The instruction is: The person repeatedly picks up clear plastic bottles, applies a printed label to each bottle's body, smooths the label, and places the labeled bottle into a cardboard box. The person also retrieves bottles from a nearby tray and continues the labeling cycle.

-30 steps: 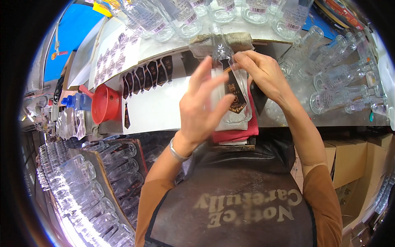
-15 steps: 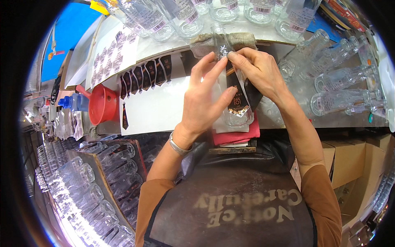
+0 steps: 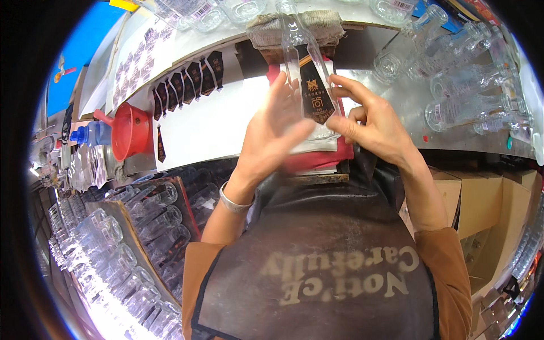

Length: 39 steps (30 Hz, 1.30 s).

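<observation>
Glass bottle (image 3: pixel 292 59); tapered black label (image 3: pixel 313 85)

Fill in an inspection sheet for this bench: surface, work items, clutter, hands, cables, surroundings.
Surface: grey worktop, partly covered by a flat white sheet.
Work items: clear glass bottle bearing a black tie-shaped label, neck over a grey-white cloth pad; more such labels on the sheet.
Clutter: red plastic dipper and blue-capped clear container left; clear glass bottles right.
Hands: left hand and right hand flank the bottle, both open; contact unclear.
Cables: nothing seen.
Surroundings: brown cardboard boxes lower right; racked clear glass bottles lower left.
</observation>
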Each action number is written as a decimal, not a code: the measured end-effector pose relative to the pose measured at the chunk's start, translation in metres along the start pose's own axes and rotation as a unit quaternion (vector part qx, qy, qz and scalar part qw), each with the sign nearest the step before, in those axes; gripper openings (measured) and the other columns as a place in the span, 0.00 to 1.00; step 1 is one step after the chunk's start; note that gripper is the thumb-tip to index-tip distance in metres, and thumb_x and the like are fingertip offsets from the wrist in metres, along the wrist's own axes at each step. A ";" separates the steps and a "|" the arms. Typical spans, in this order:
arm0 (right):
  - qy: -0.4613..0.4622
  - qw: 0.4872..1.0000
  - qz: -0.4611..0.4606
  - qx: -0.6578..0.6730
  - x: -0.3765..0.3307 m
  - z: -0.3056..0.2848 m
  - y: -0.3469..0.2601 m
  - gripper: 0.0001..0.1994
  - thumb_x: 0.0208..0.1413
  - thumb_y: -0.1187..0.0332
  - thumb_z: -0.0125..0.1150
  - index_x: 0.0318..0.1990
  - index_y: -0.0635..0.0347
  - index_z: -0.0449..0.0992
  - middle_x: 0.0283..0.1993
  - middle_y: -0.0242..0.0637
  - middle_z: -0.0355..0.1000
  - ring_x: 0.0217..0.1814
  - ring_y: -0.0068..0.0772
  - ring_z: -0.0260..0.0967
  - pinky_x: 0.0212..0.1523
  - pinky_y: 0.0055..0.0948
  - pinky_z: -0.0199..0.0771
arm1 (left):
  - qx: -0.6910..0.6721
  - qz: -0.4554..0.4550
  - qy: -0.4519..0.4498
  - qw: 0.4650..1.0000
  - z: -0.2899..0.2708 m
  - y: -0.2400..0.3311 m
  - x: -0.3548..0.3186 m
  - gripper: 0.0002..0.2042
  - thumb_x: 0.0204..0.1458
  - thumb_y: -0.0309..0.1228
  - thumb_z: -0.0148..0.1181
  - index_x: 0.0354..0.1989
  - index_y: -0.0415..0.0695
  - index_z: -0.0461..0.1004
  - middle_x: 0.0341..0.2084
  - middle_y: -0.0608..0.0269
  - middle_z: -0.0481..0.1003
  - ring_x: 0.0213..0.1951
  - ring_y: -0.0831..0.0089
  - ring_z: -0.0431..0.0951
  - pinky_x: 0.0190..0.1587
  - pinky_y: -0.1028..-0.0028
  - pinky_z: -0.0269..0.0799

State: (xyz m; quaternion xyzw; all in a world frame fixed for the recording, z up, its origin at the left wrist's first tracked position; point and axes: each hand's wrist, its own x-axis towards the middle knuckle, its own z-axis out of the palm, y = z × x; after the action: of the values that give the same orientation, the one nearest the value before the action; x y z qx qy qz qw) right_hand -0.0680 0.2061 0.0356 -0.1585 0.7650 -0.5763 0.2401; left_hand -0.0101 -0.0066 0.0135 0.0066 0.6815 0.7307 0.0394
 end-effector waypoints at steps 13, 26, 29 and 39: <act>0.049 0.998 -0.042 0.024 0.008 0.012 0.008 0.25 0.60 0.60 0.64 0.58 0.70 0.70 0.47 0.43 0.77 0.36 0.22 0.74 0.36 0.22 0.72 | -0.036 -0.031 0.058 0.997 0.010 0.002 0.003 0.33 0.57 0.22 0.62 0.69 0.32 0.53 0.59 0.44 0.68 0.58 0.63 0.72 0.60 0.66 0.70; 0.065 0.996 -0.052 0.023 0.009 0.013 0.010 0.25 0.57 0.58 0.65 0.54 0.71 0.73 0.44 0.48 0.79 0.44 0.32 0.78 0.45 0.29 0.76 | -0.051 -0.028 0.058 0.997 0.009 0.001 0.005 0.33 0.57 0.22 0.62 0.68 0.30 0.53 0.58 0.44 0.69 0.58 0.64 0.72 0.59 0.67 0.70; 0.063 0.996 -0.047 0.029 0.008 0.013 0.009 0.25 0.57 0.59 0.65 0.55 0.71 0.72 0.45 0.48 0.79 0.44 0.31 0.78 0.45 0.28 0.76 | -0.046 -0.027 0.059 0.997 0.010 0.001 0.005 0.33 0.56 0.22 0.63 0.68 0.31 0.53 0.58 0.45 0.69 0.58 0.64 0.72 0.60 0.67 0.70; 0.010 0.999 -0.021 0.049 0.028 -0.007 0.015 0.24 0.65 0.56 0.57 0.59 0.69 0.71 0.47 0.42 0.76 0.26 0.19 0.71 0.27 0.21 0.70 | -0.019 0.034 0.102 0.994 0.008 0.008 0.014 0.33 0.57 0.22 0.62 0.69 0.33 0.53 0.59 0.48 0.69 0.59 0.63 0.71 0.59 0.67 0.69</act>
State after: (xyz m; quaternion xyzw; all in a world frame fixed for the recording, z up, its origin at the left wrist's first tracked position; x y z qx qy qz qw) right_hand -0.0947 0.2017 0.0178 -0.1566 0.7346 -0.6195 0.2282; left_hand -0.0240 0.0022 0.0214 -0.0458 0.6675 0.7411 -0.0555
